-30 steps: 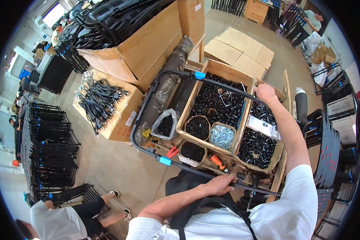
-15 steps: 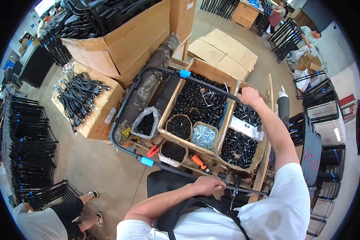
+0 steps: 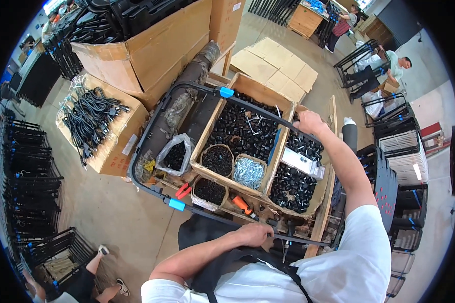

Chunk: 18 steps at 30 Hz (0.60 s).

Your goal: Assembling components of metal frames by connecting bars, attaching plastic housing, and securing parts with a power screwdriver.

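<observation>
A large black tubular frame (image 3: 201, 87) with rounded corners spans the parts bench. One blue band (image 3: 226, 92) wraps its far rail and another blue band (image 3: 176, 204) its near rail. My left hand (image 3: 256, 234) is closed on the near rail, close to my body. Reaching forward, my right hand (image 3: 311, 122) grips the far rail above a compartment of black plastic caps (image 3: 292, 194). Below the frame, a wooden tray (image 3: 205, 144) contains more black caps (image 3: 242, 126), a tub of dark screws (image 3: 217, 160) and a tub of silver screws (image 3: 249, 172).
An orange-and-black power tool (image 3: 243, 205) and red-handled pliers (image 3: 183, 190) lie near the bench's front. Black cables (image 3: 93, 118) cover a carton at left. Frames are stacked along both sides. Co-workers stand at far right (image 3: 393, 70) and lower left (image 3: 81, 288).
The whole view has shifted slightly left. Both hands keep their hold on the frame. The far-right co-worker shows more fully, beside a black frame; the lower-left person has moved lower in the picture.
</observation>
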Each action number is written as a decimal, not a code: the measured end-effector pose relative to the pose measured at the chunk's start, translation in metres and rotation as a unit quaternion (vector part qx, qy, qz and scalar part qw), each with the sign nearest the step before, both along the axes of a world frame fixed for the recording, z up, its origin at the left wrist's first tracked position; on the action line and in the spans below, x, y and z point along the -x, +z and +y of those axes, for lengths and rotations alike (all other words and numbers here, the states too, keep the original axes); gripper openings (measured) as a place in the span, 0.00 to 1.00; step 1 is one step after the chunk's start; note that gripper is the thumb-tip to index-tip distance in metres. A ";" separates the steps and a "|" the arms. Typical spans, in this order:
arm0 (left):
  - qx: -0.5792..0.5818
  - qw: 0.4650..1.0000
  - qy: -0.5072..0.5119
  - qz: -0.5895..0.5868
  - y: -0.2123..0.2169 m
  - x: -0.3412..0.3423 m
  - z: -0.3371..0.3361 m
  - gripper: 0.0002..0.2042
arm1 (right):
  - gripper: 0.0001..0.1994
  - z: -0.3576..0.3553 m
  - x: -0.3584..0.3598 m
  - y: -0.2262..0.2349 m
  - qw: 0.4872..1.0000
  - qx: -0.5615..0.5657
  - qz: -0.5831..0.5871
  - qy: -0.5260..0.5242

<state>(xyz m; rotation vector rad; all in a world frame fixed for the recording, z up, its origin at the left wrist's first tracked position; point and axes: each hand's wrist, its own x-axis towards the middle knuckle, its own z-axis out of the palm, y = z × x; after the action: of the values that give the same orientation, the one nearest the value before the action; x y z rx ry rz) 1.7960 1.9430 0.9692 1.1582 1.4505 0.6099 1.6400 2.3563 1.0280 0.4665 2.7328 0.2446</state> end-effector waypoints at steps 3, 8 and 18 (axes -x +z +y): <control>-0.036 0.999 0.009 0.017 -0.007 -0.007 -0.006 0.16 | 0.29 -0.005 -0.001 -0.002 0.997 0.018 -0.004 -0.069; -0.047 0.996 0.081 0.005 -0.007 -0.008 -0.007 0.16 | 0.34 0.026 -0.007 -0.027 0.987 0.081 0.091 -0.105; -0.203 0.975 0.055 0.069 -0.045 -0.001 -0.018 0.19 | 0.29 0.000 0.003 -0.025 0.988 0.071 0.129 -0.049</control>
<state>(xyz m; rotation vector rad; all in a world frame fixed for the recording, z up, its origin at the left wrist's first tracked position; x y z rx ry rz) 1.7972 1.9246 0.9239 1.4657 1.5576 0.9501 1.6370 2.3564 1.0033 0.6297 2.9402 -0.0398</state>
